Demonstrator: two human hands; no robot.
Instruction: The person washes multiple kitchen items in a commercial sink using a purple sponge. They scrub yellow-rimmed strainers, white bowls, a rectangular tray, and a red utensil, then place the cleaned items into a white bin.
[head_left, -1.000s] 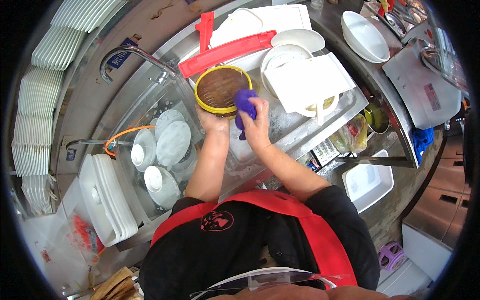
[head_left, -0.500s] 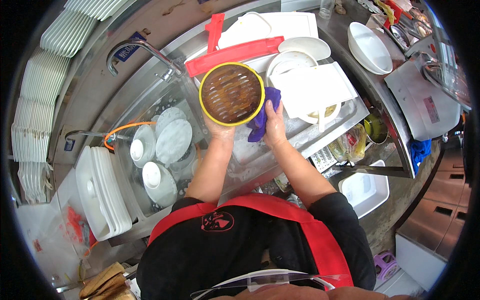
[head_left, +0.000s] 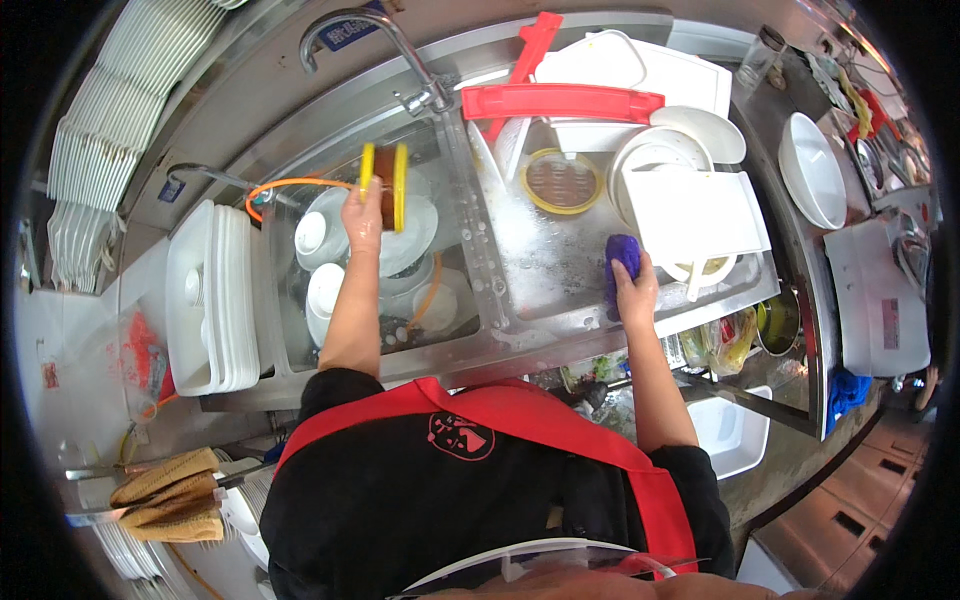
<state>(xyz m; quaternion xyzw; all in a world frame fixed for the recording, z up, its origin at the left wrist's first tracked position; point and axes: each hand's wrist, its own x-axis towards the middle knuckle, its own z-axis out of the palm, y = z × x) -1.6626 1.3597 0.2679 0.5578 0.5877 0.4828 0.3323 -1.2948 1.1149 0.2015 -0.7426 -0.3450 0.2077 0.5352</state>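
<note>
A: What's moved vs. half a sec ago?
B: Yr hands have split. Both were together at a yellow-rimmed round over the R side; now yr L hand [head_left: 363, 222] is over the L basin [head_left: 440, 345], yr R hand [head_left: 638, 296] over the R basin [head_left: 545, 245].
A: What've I got?
B: In yr L, a yellow-banded drum [head_left: 388, 195], tipped on edge above the L basin, toward its back edge. Yr fingers are closed round its near side. Yr R pinches a bunched purple cloth [head_left: 620, 262], thumb vs. fingers, near the R basin's front edge.
A: Nearby?
B: Another yellow-rimmed round [head_left: 562, 183] lies flat by the R basin's back L corner, brown slats up. Behind it, a red strip [head_left: 562, 103] runs along the back edge. White square dish [head_left: 695, 215] tops the pile at the R end.
A: L side?
B: Pale plates [head_left: 412, 235] under yr drum, orange hose [head_left: 290, 183] at the back L corner, white tubs [head_left: 235, 300] stacked outside the L edge.
</note>
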